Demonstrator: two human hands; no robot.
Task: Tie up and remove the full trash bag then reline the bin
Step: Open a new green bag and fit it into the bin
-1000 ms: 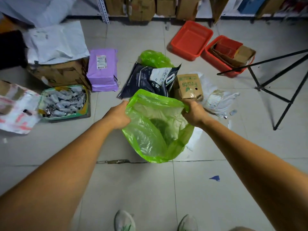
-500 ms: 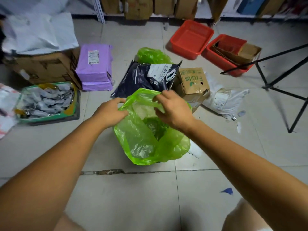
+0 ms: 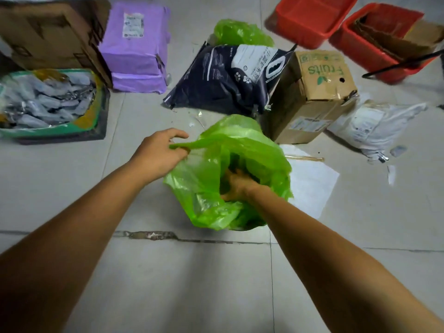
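A thin green liner bag (image 3: 254,150) stands open on the tiled floor in the middle of the view, and it hides the bin under it. My left hand (image 3: 158,155) pinches the bag's left rim and holds it out to the side. My right hand (image 3: 236,183) reaches down inside the bag's mouth, its fingers buried in the plastic. Further back lies a second green bag (image 3: 240,32), bunched up behind a dark pouch.
A dark printed pouch (image 3: 228,75) and a "Fruits" carton (image 3: 312,92) sit just behind the bag. Purple parcels (image 3: 137,46), a brown box (image 3: 48,32) and a tray of grey packets (image 3: 45,102) fill the left. Two red crates (image 3: 310,15) stand far right. White paper (image 3: 310,183) lies beside the bag.
My right hand has left the bag's far rim and gone down inside the bag. My left hand keeps its hold on the left rim. The camera has come lower and closer.
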